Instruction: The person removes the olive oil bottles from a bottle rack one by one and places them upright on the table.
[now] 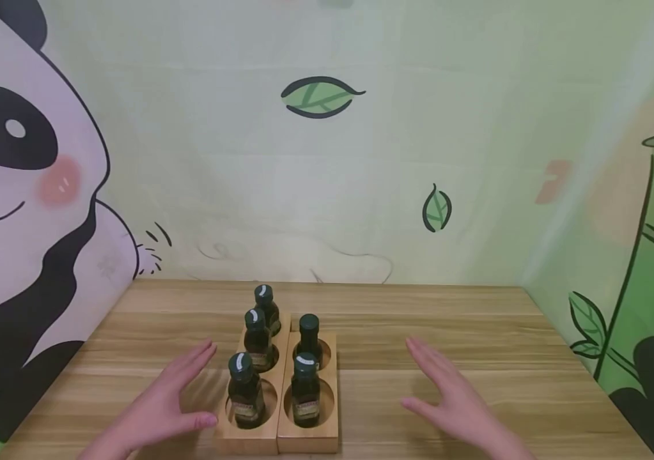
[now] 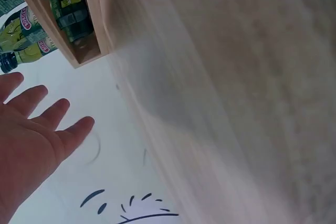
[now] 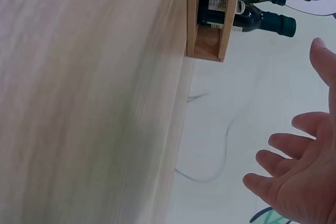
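Two wooden racks with round holes stand side by side on the table. The left rack point(image 1: 248, 445) holds three small dark bottles with dark caps, the nearest bottle point(image 1: 246, 404) leaning slightly. In the right rack point(image 1: 309, 444) are two more, a front bottle point(image 1: 305, 399) with a label and a rear bottle point(image 1: 308, 332). My left hand point(image 1: 168, 402) hovers just left of the racks, fingers extended and thumb apart, touching nothing. Farther off on the right, my right hand point(image 1: 453, 402) is held with fingers spread and nothing in it. The right wrist view shows a dark-necked bottle point(image 3: 257, 20) sideways in its rack.
The wood-grain table point(image 1: 373, 370) runs back to a printed cloth backdrop point(image 1: 217, 128) with a panda, leaves and bamboo. Cloth also flanks both table sides. Bare tabletop lies between the right rack and my right hand.
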Demonstrator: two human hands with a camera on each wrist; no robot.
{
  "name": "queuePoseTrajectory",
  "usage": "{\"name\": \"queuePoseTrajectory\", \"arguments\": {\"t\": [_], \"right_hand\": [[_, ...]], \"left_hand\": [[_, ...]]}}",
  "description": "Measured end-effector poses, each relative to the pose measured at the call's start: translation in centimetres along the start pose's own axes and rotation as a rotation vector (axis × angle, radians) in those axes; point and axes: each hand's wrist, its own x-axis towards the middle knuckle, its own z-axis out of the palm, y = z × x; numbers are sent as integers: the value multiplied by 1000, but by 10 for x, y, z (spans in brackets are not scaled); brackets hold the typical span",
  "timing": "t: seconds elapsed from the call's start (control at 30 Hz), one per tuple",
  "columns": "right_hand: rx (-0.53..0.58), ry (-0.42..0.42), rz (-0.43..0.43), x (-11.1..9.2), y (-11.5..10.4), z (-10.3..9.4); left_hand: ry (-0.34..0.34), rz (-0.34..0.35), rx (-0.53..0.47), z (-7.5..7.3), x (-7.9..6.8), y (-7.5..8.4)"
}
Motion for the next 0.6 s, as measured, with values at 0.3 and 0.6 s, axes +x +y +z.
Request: {"name": "queuePoseTrajectory", "arguments": {"t": [0.3, 0.6], "right_hand": [[134, 47, 70, 1, -5, 12], [216, 32, 114, 3, -13, 20]], "left_hand": [[22, 10, -77, 6, 0, 0], [6, 64, -67, 11, 2, -4]]}}
